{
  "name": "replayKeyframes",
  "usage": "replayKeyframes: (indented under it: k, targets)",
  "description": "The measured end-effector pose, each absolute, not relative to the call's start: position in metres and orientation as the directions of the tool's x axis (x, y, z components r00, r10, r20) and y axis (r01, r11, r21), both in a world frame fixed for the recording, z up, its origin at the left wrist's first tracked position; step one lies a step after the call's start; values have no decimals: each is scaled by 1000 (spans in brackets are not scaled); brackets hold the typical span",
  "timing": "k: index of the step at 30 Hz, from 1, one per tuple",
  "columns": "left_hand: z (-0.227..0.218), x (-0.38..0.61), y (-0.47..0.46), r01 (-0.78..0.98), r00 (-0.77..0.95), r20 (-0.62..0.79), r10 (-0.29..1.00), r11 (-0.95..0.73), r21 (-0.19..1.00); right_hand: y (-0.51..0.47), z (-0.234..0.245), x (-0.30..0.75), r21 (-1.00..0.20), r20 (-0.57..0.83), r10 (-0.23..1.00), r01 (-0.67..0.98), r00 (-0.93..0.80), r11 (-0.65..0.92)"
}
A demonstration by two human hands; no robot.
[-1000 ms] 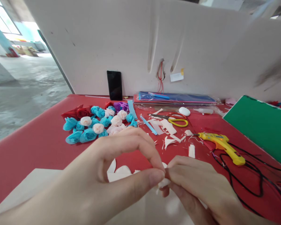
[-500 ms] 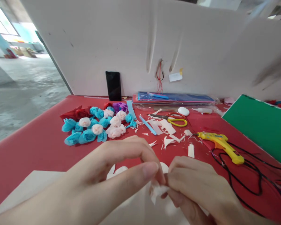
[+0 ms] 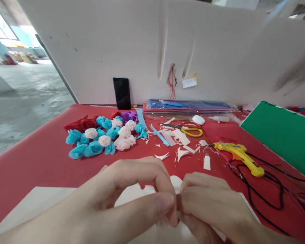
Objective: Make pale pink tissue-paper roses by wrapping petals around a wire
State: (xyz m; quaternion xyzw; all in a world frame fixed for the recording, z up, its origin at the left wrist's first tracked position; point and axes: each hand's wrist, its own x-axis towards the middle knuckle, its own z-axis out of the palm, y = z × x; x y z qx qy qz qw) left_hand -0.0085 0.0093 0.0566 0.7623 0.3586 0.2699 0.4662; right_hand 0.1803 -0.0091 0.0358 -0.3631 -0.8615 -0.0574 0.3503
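My left hand (image 3: 127,196) is closed, with thumb and fingertips pinched together low in the middle. Against its fingertips, my right hand (image 3: 210,200) is also closed, its fingers curled. Between them they hold a small piece of white crepe paper (image 3: 163,222); most of it is hidden by my fingers. Beneath the hands lies a large pale sheet (image 3: 38,203). White cut paper pieces (image 3: 132,194) with rounded edges show behind my left fingers, and another rounded white piece (image 3: 176,183) lies just beyond the gap between the hands.
Blue, white, red and purple paper roses (image 3: 104,135) cluster at left on the red table (image 3: 48,149). Scissors (image 3: 191,131), a blue pen (image 3: 160,135) and paper scraps (image 3: 181,154) lie mid-table. A yellow glue gun (image 3: 240,154) with black cord and a green board (image 3: 282,135) are at right.
The white crepe paper, which showed crumpled below my fingertips before, is now mostly covered by them. My hands have shifted slightly, with more of the white pieces behind the left hand showing.
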Motion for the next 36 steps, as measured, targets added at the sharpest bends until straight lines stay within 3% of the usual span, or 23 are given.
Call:
replayKeyframes:
  k: [6, 9, 12, 13, 17, 19, 23, 28, 36]
  targets:
    - [60, -3, 3, 318, 536, 88, 839, -298, 900, -5, 26, 193, -254, 591, 602, 585, -537, 771]
    - [56, -6, 3, 365, 470, 107, 876, -304, 880, 2, 20, 192, -192, 663, 491, 505, -565, 841]
    - [48, -13, 10, 322, 500, 160, 851, -354, 878, 1, 22, 191, -170, 675, 506, 554, -538, 815]
    - [45, -15, 13, 308, 501, 162, 850, -350, 885, -1, 24, 191, -186, 638, 563, 603, -526, 776]
    - [40, -17, 17, 272, 520, 118, 846, -295, 916, -7, 30, 192, -183, 679, 543, 601, -495, 778]
    - [40, -15, 15, 223, 530, 150, 835, -308, 925, -5, 30, 193, -259, 639, 584, 575, -501, 776]
    - [37, -12, 12, 171, 541, 218, 813, -359, 917, 4, 26, 195, -505, 540, 603, 347, -588, 790]
    - [34, -9, 10, 172, 463, 325, 825, -443, 880, 14, 17, 197, -732, 448, 667, 185, -596, 656]
    - [47, -3, 3, 119, 436, 342, 832, -430, 895, 18, 13, 198, -772, 444, 681, 138, -583, 621]
